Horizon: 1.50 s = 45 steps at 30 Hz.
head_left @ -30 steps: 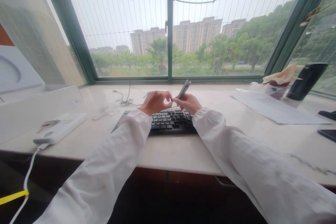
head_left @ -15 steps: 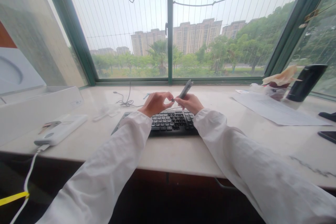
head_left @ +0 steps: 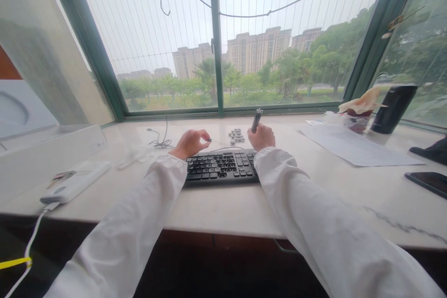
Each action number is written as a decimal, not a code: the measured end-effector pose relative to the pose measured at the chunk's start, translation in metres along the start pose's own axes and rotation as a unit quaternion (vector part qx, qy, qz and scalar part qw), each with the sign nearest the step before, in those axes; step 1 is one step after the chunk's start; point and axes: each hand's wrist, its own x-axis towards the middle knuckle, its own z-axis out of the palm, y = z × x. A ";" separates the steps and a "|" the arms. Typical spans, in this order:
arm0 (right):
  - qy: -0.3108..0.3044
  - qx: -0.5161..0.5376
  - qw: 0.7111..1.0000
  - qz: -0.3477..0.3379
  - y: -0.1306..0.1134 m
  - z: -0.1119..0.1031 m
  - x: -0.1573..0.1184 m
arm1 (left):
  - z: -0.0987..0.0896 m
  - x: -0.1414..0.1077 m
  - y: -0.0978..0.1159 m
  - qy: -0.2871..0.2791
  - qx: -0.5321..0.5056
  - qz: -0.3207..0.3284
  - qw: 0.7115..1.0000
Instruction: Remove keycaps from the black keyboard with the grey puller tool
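A black keyboard (head_left: 223, 178) lies on the windowsill desk beneath my hands, with several keys off in its middle and right part. Between thumb and index finger, my left hand (head_left: 190, 143) pinches a small dark keycap (head_left: 209, 140) above the keyboard's back edge. My right hand (head_left: 262, 137) is wrapped round a dark grey pen-shaped tool (head_left: 257, 120) that points upward; its lower end is hidden in the fist. Several loose keycaps (head_left: 236, 136) lie in a cluster behind the keyboard, between the two hands.
Left stand a white box (head_left: 52, 149), a white power strip (head_left: 77, 184) with keys on it, and a coiled cable (head_left: 160, 143). Right are paper sheets (head_left: 356, 146), a dark bottle (head_left: 394, 109) and a phone (head_left: 428, 182). The window frame (head_left: 174, 115) borders the desk's back.
My hands have moved apart, the left one going left with the keycap, the right one turning the tool more upright. The loose keycaps between them now show. The view has shifted slightly.
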 end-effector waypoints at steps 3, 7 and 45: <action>0.007 -0.014 1.000 -0.024 -0.002 -0.002 0.000 | -0.001 0.001 -0.006 -0.020 0.009 -0.024 0.999; 0.024 -0.026 0.996 -0.078 -0.003 -0.002 0.001 | 0.000 0.007 -0.013 -0.030 -0.007 -0.052 0.998; 0.004 -0.090 0.994 -0.059 0.006 0.003 0.006 | 0.141 0.144 -0.028 -0.161 -0.091 -0.174 0.967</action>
